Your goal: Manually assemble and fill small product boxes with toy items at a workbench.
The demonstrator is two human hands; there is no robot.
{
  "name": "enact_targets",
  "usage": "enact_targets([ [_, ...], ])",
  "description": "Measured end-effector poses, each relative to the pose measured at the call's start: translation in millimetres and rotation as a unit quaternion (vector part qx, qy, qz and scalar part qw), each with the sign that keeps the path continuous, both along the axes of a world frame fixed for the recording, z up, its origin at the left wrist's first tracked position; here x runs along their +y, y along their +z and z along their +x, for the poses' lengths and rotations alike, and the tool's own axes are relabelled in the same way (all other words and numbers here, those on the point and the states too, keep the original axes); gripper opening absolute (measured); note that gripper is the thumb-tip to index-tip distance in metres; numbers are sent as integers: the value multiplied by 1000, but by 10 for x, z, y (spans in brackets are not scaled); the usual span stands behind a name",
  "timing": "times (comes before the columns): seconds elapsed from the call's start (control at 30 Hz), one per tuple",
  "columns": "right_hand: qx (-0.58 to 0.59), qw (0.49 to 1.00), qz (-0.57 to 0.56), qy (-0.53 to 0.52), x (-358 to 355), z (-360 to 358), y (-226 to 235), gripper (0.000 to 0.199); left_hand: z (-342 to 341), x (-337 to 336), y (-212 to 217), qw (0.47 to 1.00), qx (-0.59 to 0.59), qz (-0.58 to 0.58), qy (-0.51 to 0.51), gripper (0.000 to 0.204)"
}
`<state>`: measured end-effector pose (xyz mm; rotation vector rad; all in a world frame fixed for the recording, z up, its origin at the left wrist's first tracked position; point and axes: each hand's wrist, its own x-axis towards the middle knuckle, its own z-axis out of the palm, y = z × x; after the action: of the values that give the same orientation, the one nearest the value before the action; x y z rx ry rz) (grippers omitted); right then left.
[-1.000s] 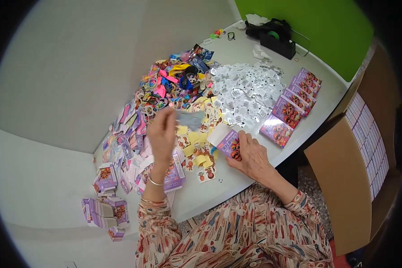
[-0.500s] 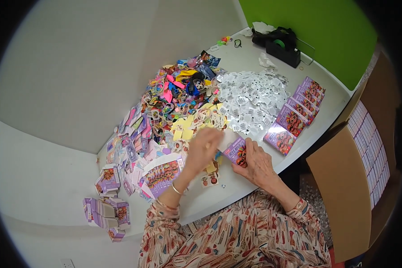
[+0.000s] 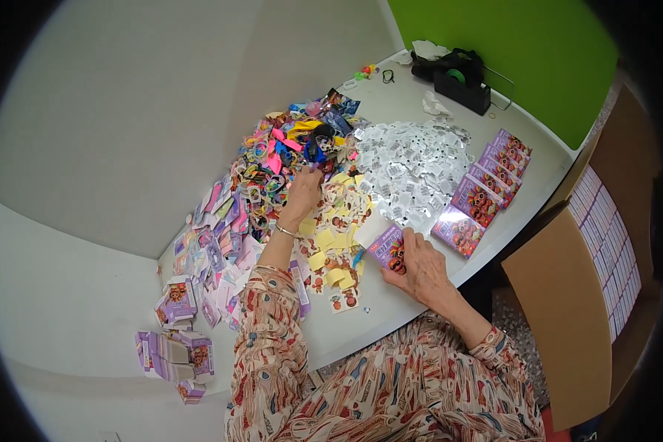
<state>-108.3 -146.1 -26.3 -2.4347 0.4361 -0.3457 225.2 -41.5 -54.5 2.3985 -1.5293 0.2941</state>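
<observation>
A grey wall runs behind and to the left of me, with a bright green panel beyond the far right corner. In front of me is a white table. At my right stands an open cardboard carton, filled with rows of pale, purple-edged boxes.

On the table, a heap of white packets lies beside a heap of colourful trinkets. Purple and pink cards spread down the left, and stickers, some yellow, lie in the middle. A line of overlapping purple boxes sits near the right edge. A black tape dispenser is at the far corner.

My left hand reaches to the near side of the trinkets, fingers bunched; I cannot tell if they grip anything. My right hand holds one small purple box just below the white packets, thumb near me, its white flap open toward the stickers.
</observation>
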Motion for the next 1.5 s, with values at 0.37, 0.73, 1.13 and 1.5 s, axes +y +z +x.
enact_targets([
  [0.37, -18, 1000, -7, -10, -48, 9, -53, 73, -54, 145, 327, 974, 170, -122, 84, 16],
  [0.73, -22, 1000, -5, -17, -35, 12, -84, 71, 35, 50, 109, 998, -17, 57, 12, 14],
  [1.13, -16, 1000, -6, -17, -51, 30, -87, 73, 26, 120, 172, 995, -32, 90, 23, 21],
  [1.5, -21, 1000, -2, -19, -63, 23, -87, 72, 15, 230, 616, 977, 172, -101, 82, 17],
])
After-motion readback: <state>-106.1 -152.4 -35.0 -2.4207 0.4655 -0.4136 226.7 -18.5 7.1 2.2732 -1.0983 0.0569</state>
